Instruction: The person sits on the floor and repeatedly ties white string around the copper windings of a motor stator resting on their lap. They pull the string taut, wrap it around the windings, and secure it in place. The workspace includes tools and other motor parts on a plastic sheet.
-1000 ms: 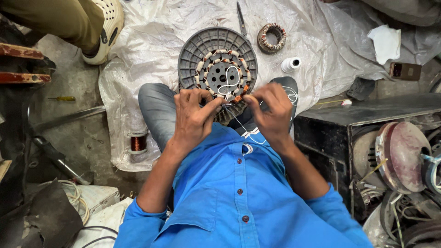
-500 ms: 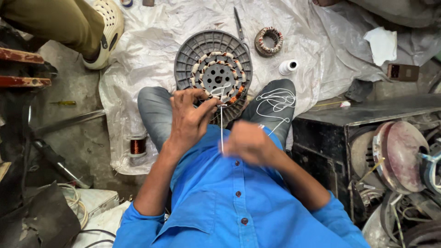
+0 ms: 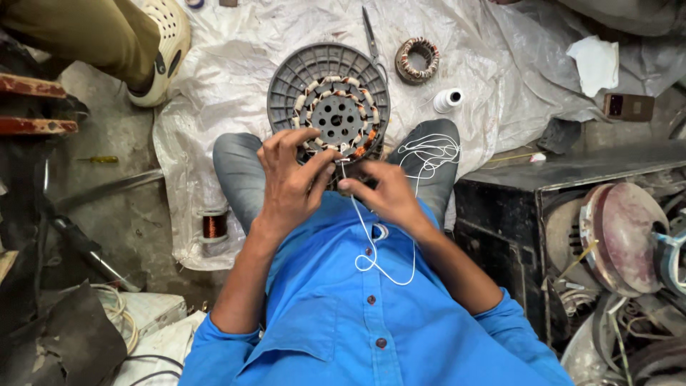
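A round grey fan motor stator [image 3: 329, 93] with copper windings rests against my knees on a white plastic sheet [image 3: 236, 64]. My left hand [image 3: 293, 182] grips the stator's near edge, fingers on the windings. My right hand [image 3: 382, 193] pinches a white string [image 3: 371, 246] just below the stator. The string hangs in a loop over my blue shirt and lies tangled on my right knee [image 3: 429, 154].
Scissors [image 3: 370, 32], a smaller wound stator [image 3: 417, 59] and a white thread spool [image 3: 449, 99] lie beyond the motor. A copper wire spool [image 3: 214, 225] stands at the left. Another person's leg and shoe [image 3: 161, 50] are at the top left. Black case [image 3: 522, 207] and motor parts at right.
My right hand pulled the string down toward my chest, then came back up to the stator's near edge. The left hand stayed on the windings.
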